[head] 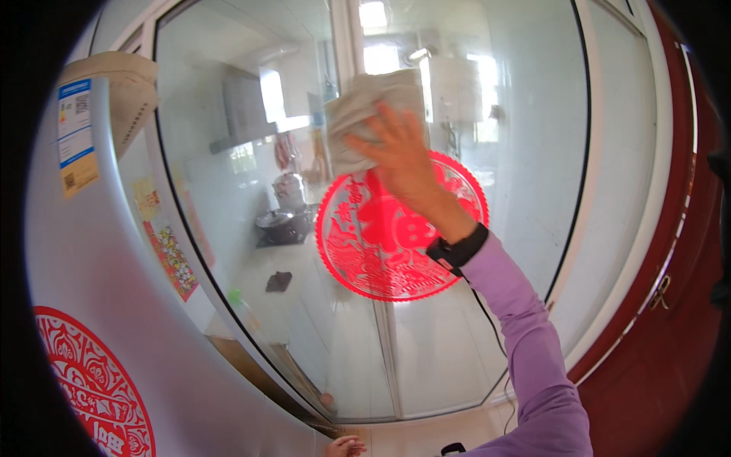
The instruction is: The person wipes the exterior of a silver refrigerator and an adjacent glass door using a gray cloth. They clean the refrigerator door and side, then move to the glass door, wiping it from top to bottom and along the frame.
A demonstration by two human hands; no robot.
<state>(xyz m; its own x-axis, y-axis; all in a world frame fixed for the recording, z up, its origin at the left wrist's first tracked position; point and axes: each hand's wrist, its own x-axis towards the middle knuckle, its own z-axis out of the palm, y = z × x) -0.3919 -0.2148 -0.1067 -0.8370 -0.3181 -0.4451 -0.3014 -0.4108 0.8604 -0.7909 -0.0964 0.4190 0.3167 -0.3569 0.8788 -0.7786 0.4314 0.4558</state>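
Note:
My right hand (402,163), its fingers spread, presses a folded beige cloth (374,117) flat against a glass door pane (531,171). A black band (460,249) is around that wrist, below a purple sleeve. Behind the hand and forearm, a round red paper-cut decoration (354,257) is on the glass, partly covered by them. Low at the bottom edge, my left hand (345,447) shows only in part; whether it holds anything cannot be made out.
At left stands a silver refrigerator (188,377) with a brown bag (128,85) on top. A dark red door (645,365) is at right. Through the glass show a pot (280,223) and a counter (257,320). A black cable (491,323) hangs beside the right arm.

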